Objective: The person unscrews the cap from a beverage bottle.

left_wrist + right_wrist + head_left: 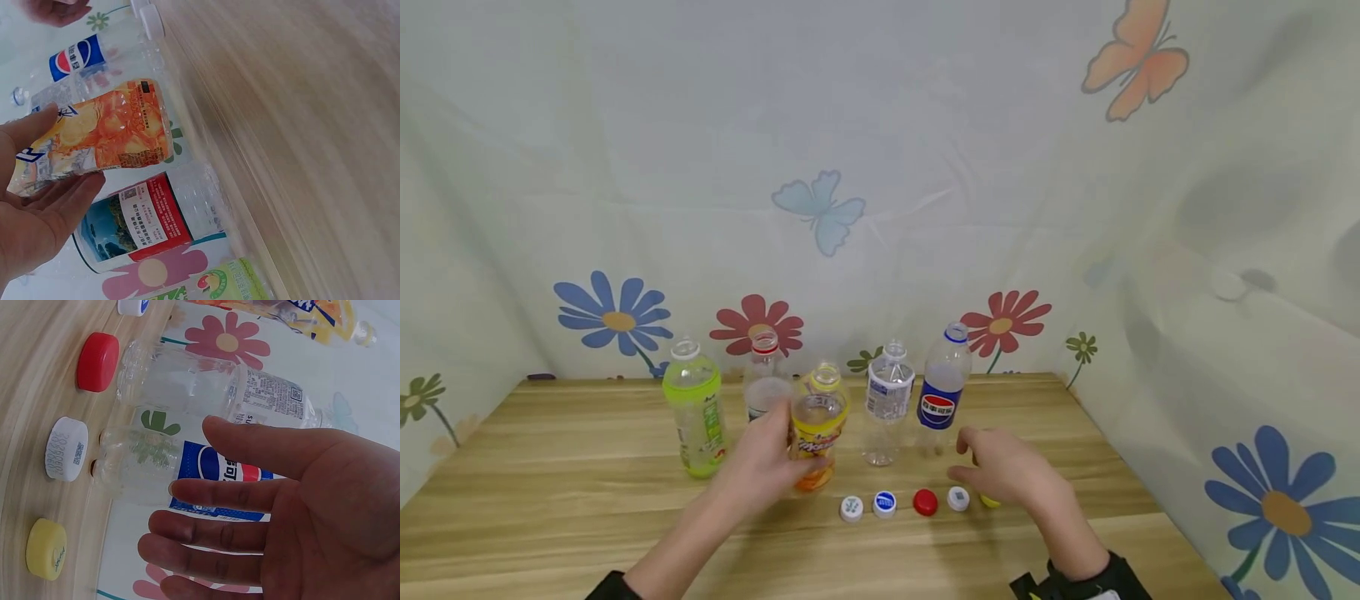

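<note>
My left hand (767,450) grips a clear bottle with an orange-and-yellow label (818,433), uncapped and roughly upright. In the left wrist view, thumb and fingers wrap this bottle (119,128) from both sides. My right hand (1003,462) holds nothing; its fingers are spread and relaxed in the right wrist view. Below it a yellow cap (46,549) is partly hidden in the head view. Beside that lie a white cap (958,498), a red cap (925,502), a blue-and-white cap (884,503) and a white cap with a printed mark (852,508).
Uncapped bottles stand on the wooden table (587,467): a green-labelled bottle (694,417) at left, a bottle with a red neck ring (765,367) partly behind my left hand, a clear bottle (886,417) and a Pepsi bottle (942,387). A flowered cloth (880,275) hangs behind.
</note>
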Available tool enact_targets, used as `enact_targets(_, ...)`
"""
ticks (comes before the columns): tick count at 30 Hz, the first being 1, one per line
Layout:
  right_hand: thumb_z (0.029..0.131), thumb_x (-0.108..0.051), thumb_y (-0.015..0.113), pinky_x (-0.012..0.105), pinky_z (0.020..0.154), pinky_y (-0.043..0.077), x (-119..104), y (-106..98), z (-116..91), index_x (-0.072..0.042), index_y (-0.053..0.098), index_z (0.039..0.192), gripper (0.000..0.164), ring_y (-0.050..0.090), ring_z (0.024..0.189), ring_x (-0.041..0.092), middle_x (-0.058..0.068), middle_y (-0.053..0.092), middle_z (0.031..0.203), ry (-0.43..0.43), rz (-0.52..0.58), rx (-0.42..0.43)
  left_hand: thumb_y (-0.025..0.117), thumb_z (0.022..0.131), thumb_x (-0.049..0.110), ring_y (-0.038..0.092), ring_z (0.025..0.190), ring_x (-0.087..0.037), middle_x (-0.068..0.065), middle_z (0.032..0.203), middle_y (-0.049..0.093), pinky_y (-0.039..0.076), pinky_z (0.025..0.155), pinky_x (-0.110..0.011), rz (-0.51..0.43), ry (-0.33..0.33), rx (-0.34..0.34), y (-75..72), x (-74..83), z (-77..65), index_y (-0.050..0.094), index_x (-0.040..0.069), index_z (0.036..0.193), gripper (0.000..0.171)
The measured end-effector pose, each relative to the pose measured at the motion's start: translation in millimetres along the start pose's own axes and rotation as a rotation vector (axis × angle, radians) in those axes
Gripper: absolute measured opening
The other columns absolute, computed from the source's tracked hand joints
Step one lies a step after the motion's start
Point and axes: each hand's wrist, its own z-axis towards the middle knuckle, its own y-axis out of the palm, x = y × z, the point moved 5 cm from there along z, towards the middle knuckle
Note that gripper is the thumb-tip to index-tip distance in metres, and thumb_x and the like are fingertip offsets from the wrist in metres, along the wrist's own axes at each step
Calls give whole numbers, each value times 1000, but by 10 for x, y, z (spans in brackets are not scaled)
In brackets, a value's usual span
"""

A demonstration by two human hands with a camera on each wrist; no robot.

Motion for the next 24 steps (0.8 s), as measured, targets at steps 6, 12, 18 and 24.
enact_targets(6, 89, -32, 73, 28, 59, 44, -20, -7, -10, -13, 63, 104, 26, 53, 70, 13, -5, 57, 80, -8, -6, -5, 87, 75, 15, 62, 112, -19, 5, 120, 61, 49, 91, -38, -23, -27, -21, 57, 12, 70, 44, 19, 132, 72)
enact_targets(12, 90, -32, 73, 28, 59, 43, -31, -3, -17, -13, 63, 104, 25, 53, 69, 14, -5, 56, 79, -16, -1, -17, 85, 77, 11, 60, 114, -23, -2, 126, 59, 46, 94, -43, -9, -19, -33, 99, 25, 133, 30, 20, 143, 86)
enact_targets(18, 90, -33, 73, 28, 57, 42, -40, 1, -23, -14, 63, 105, 26, 52, 67, 14, -6, 55, 76, -27, 5, -32, 83, 78, 5, 60, 114, -28, -8, 125, 58, 44, 96, -45, -17, 4, -53, 175, 28, 196, 24, 16, 143, 88)
enact_targets(24, 90, -34, 72, 28, 57, 42, -34, 24, -15, -14, 64, 106, 27, 52, 66, 13, -6, 55, 75, -37, -3, -47, 82, 79, 6, 60, 113, -28, -9, 123, 59, 44, 96, -45, -10, -25, -66, 214, 13, 229, 24, 16, 143, 87)
